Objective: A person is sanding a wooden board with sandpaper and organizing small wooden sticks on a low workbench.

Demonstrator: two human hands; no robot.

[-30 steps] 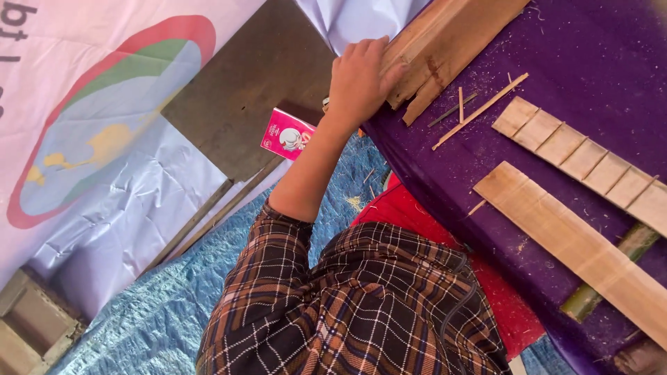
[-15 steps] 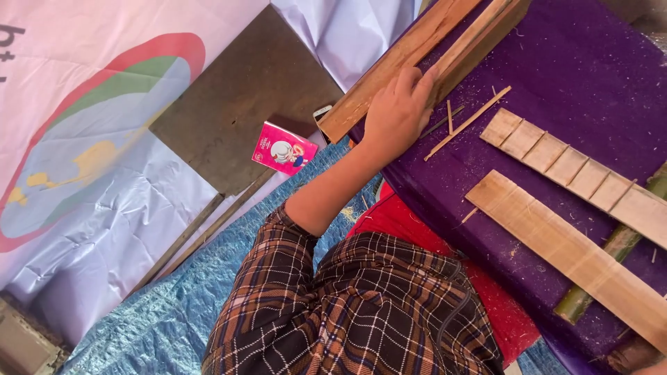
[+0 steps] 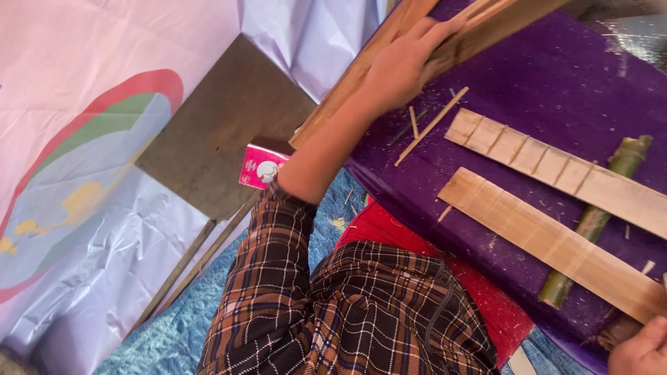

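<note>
Right hand (image 3: 643, 348) only partly in frame at bottom right corner, touching end of nearer flat bamboo slat (image 3: 549, 242); grip cannot be told. Slat lies on purple cloth (image 3: 556, 76), over a green bamboo stick (image 3: 597, 215); second notched slat (image 3: 556, 167) just beyond. Thin splinter (image 3: 432, 125) near left hand (image 3: 403, 66), which curls its fingers over long wooden planks (image 3: 361, 69) at the cloth's far edge. Pink carton (image 3: 260, 165) beside forearm.
</note>
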